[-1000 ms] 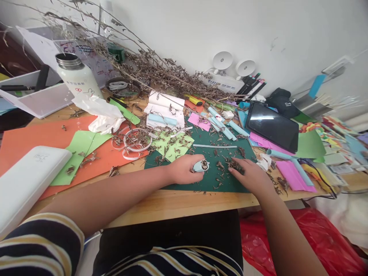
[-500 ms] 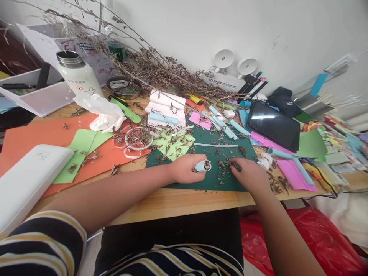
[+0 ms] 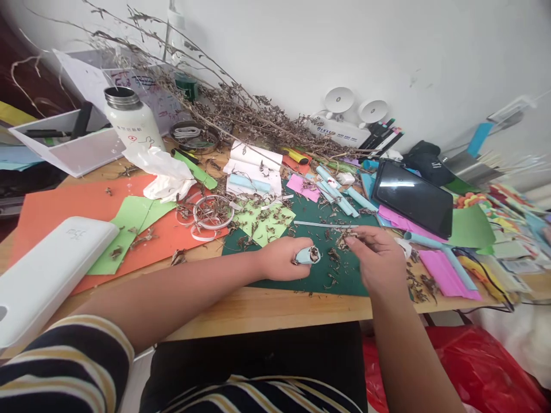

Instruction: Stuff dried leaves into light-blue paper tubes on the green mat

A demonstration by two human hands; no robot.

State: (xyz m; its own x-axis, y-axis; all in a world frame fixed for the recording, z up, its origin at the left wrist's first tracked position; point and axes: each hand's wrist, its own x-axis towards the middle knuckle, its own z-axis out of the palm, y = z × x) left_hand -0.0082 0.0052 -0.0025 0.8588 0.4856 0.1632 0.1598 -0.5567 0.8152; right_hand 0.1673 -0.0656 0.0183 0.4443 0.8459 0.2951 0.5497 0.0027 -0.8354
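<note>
My left hand (image 3: 284,259) is wrapped round a light blue paper tube (image 3: 305,256), whose open end points right and shows dried leaves inside. Between the thumb and fingers of my right hand (image 3: 381,258) is a pinch of dried leaves (image 3: 345,238), held just above the green cutting mat (image 3: 275,281). More brown leaf crumbs lie loose on the mat between my hands. A thin white strip (image 3: 325,224) lies behind them. Leaf bits also cover a light green paper square (image 3: 260,223) beyond my left hand.
Dried branches (image 3: 241,109) stretch across the back. At left stand a white bottle (image 3: 133,123) and a white power bank (image 3: 60,269) by orange paper (image 3: 47,218). Several blue paper tubes (image 3: 336,195) lie behind the mat, and a black tablet (image 3: 413,198) is at right.
My right hand has lifted off the mat with dried leaves pinched in its fingers. My left hand still holds the paper tube in nearly the same place. The view has shifted slightly.
</note>
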